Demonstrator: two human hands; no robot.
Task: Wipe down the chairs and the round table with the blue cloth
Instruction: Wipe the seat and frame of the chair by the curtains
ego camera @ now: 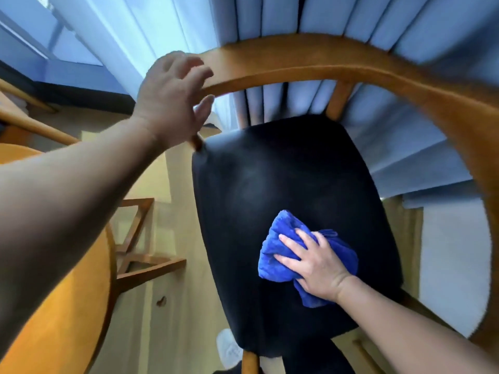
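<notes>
Curtains (297,17) hang behind the black seat (270,171); right hand (316,265) presses blue cloth (272,255).

Left forearm (67,198): bare, uncovered right to the frame edge at 9 o'clock.
Left hand (172,101): bare, short plain thumbnail.
Right forearm (405,327): bare, uncovered to the edge at 4 o'clock.
Right hand (316,263): bare; fingers (290,242) with short, plain nails.

Plush blue cloth (272,255), smooth dark seat (270,171), wooden chair frame (297,63).

No text, label, brand, number or sign can be read anywhere.
</notes>
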